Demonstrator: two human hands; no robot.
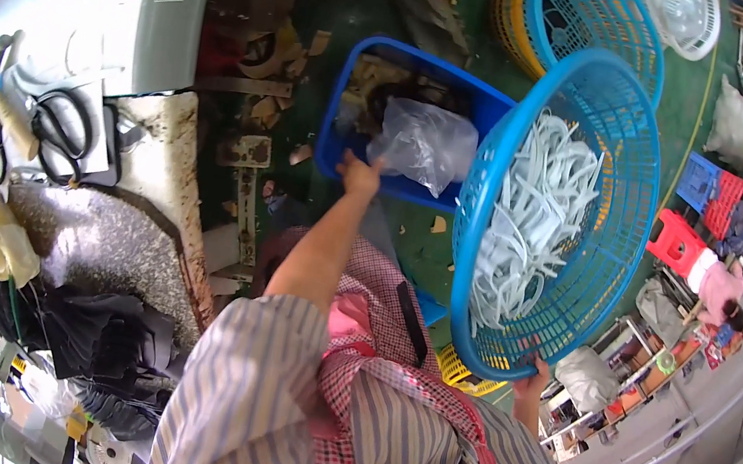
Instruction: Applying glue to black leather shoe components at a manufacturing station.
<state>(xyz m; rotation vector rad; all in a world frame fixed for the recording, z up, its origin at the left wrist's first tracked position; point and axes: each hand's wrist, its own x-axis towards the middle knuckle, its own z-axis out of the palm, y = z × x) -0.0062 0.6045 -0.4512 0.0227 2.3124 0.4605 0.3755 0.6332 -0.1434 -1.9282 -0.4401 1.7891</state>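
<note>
My left hand is at the near left rim of a dark blue bin, its fingers closed at the edge of a crumpled clear plastic bag. The bag spreads over the bin's opening, with brownish scraps partly visible beneath it. On the right, my right hand grips the near rim of a large round blue plastic basket. This basket is tilted, and a heap of pale, thin curved strips lies inside it. The bag hides part of the bin's contents.
Stacked yellow and blue baskets stand beyond, with a white basket farther right. To the left is a work table with a machine, scissors and dark cloth. Scraps litter the green floor. Another person sits at far right.
</note>
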